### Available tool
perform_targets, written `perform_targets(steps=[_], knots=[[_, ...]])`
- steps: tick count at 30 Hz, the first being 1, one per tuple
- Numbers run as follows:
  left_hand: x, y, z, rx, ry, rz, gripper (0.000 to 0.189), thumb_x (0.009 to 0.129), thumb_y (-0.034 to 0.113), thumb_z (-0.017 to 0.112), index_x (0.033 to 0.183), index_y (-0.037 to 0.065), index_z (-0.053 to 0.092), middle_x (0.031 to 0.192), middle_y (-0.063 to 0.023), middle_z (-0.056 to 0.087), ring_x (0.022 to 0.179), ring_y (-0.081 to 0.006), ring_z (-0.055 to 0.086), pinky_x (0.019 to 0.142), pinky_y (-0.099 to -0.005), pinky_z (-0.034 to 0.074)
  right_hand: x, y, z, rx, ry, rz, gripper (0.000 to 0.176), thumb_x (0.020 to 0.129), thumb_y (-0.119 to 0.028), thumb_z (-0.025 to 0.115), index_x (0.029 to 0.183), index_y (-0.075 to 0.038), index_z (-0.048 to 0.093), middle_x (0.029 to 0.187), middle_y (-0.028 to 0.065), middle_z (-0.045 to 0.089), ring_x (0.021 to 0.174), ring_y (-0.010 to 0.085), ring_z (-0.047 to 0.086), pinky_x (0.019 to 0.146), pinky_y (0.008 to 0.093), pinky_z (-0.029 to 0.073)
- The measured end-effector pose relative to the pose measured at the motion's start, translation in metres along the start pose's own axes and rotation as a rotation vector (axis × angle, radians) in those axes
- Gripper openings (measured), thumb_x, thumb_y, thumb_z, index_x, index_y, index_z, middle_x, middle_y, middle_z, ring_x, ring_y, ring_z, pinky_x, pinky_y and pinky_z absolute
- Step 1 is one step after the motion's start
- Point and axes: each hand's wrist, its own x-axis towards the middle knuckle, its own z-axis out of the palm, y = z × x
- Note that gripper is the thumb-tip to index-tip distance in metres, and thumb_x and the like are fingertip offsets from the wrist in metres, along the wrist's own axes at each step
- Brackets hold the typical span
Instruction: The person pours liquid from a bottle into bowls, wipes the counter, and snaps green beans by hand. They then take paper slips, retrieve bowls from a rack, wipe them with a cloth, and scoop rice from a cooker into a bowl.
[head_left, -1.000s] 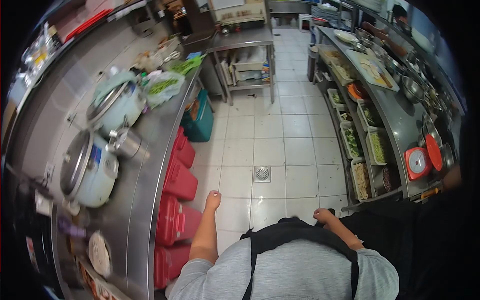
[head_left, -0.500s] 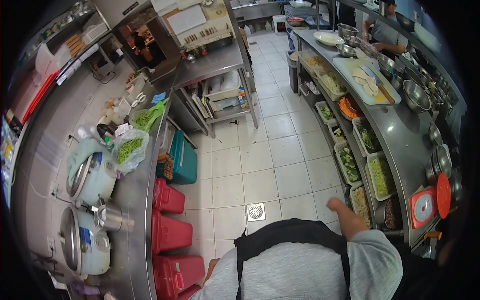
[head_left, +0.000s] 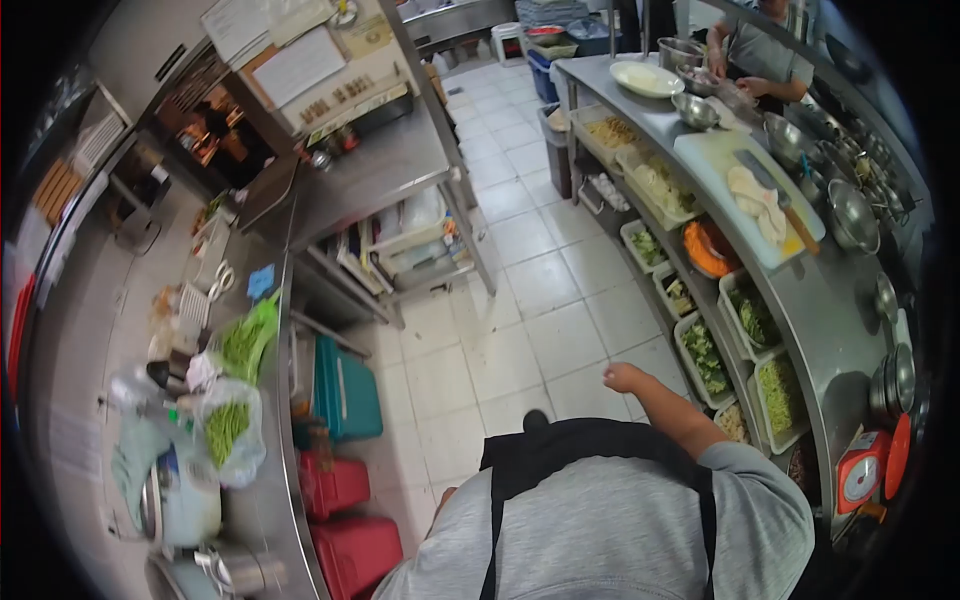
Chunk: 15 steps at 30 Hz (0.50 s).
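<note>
My right hand [head_left: 622,378] is over the tiled floor, fingers curled together, with no object visible in it. It is nearest to the shelves of vegetable tubs, a little left of the leafy greens [head_left: 706,357]. Of my left arm only a small bit shows beside my body at the lower left; the left hand cannot be made out. On the right counter a white cutting board [head_left: 700,160] holds pale pieces of food [head_left: 757,205] and a knife [head_left: 797,228]. The red scale [head_left: 862,480] stands near the counter's lower end.
The left steel counter [head_left: 262,505] bears a bag of green beans [head_left: 228,430] and cookers. Below are red bins [head_left: 355,555] and a teal box [head_left: 347,388]. A steel table [head_left: 385,175] stands ahead. A co-worker [head_left: 765,55] stands beyond the right counter, hands near bowls.
The view has shifted forward and turned. The cutting board and teal box look closer. My right hand has swung forward and left, and a dark shoe tip now shows ahead of my body.
</note>
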Motion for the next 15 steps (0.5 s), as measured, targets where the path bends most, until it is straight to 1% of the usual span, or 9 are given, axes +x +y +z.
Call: perform_targets(steps=[3,4,6,7,8,10,12,13,15], knots=[[0.098,0.055,-0.063,0.39,-0.098,0.139,0.024,0.08,0.021,0.039,0.085,0.005,0.057,0.086,-0.0177,0.056,0.077,-0.033,0.054,0.072,-0.0416,0.042,-0.011,0.054,-0.047,-0.089,-0.098,0.305,0.029,0.067,-0.028,0.054,0.083,-0.004,0.061,0.086,0.0169,0.058,0.081,0.0307,0.055,0.071,0.0374,0.044],[0.134,0.076,-0.085,0.61,-0.128,0.225,0.024,0.08,0.02,0.039,0.086,0.006,0.057,0.087,-0.0178,0.056,0.078,-0.0333,0.054,0.073,-0.0416,0.042,-0.014,0.078,-0.05,-0.027,0.026,0.427,0.028,0.068,-0.026,0.053,0.08,-0.003,0.061,0.085,0.0179,0.058,0.079,0.031,0.056,0.072,0.0383,0.043],[0.2,0.137,-0.126,1.056,-0.106,0.447,0.024,0.08,0.019,0.038,0.087,0.006,0.057,0.089,-0.018,0.056,0.079,-0.034,0.053,0.074,-0.0417,0.042,-0.022,0.126,-0.054,-0.472,-0.106,0.302,0.025,0.07,-0.023,0.052,0.079,-0.001,0.061,0.085,0.0183,0.058,0.078,0.0316,0.056,0.07,0.0389,0.044],[0.224,0.172,-0.144,1.062,-0.051,0.472,0.024,0.08,0.019,0.038,0.088,0.006,0.057,0.09,-0.0181,0.056,0.08,-0.0343,0.053,0.075,-0.0418,0.042,-0.027,0.154,-0.041,-0.327,-0.014,0.5,0.025,0.071,-0.022,0.052,0.078,-0.001,0.061,0.084,0.018,0.058,0.078,0.0312,0.056,0.069,0.0391,0.045],[0.241,0.207,-0.159,0.872,0.003,0.397,0.024,0.08,0.018,0.038,0.089,0.006,0.057,0.092,-0.0181,0.056,0.081,-0.0346,0.053,0.075,-0.0418,0.042,-0.027,0.169,-0.026,-0.174,0.079,0.692,0.024,0.071,-0.021,0.051,0.077,-0.001,0.062,0.083,0.0176,0.058,0.078,0.0308,0.056,0.068,0.0392,0.045],[0.26,0.298,-0.174,-0.261,0.17,0.164,0.021,0.077,0.023,0.047,0.089,0.006,0.053,0.062,-0.0039,0.051,0.052,-0.0118,0.05,0.043,-0.0244,0.038,-0.031,0.16,-0.033,0.316,-0.147,0.936,0.025,0.073,-0.02,0.05,0.076,0.003,0.059,0.077,0.0173,0.06,0.061,0.027,0.06,0.059,0.0372,0.047],[0.273,0.388,-0.188,-0.429,0.133,0.293,0.029,0.078,0.024,0.047,0.101,0.006,0.047,0.069,-0.0025,0.053,0.055,-0.0106,0.05,0.045,-0.0241,0.037,-0.032,0.13,-0.053,0.439,-0.172,0.922,0.027,0.075,-0.024,0.052,0.075,0.003,0.059,0.072,0.0153,0.06,0.052,0.0246,0.059,0.054,0.0375,0.047],[0.283,0.426,-0.194,-0.444,0.115,0.365,0.032,0.079,0.025,0.047,0.105,0.007,0.045,0.074,-0.0029,0.053,0.059,-0.0107,0.051,0.048,-0.0241,0.038,-0.052,0.085,-0.087,0.439,0.006,0.676,0.027,0.075,-0.025,0.053,0.075,0.002,0.058,0.07,0.0143,0.06,0.053,0.0237,0.059,0.052,0.0368,0.047],[0.289,0.488,-0.203,-0.474,0.089,0.468,0.034,0.08,0.024,0.048,0.107,0.005,0.043,0.078,-0.0044,0.053,0.064,-0.0115,0.051,0.054,-0.0244,0.04,-0.045,0.074,-0.123,0.405,0.086,0.456,0.028,0.074,-0.026,0.055,0.076,0.002,0.058,0.067,0.0132,0.06,0.056,0.0227,0.06,0.051,0.0357,0.046]])
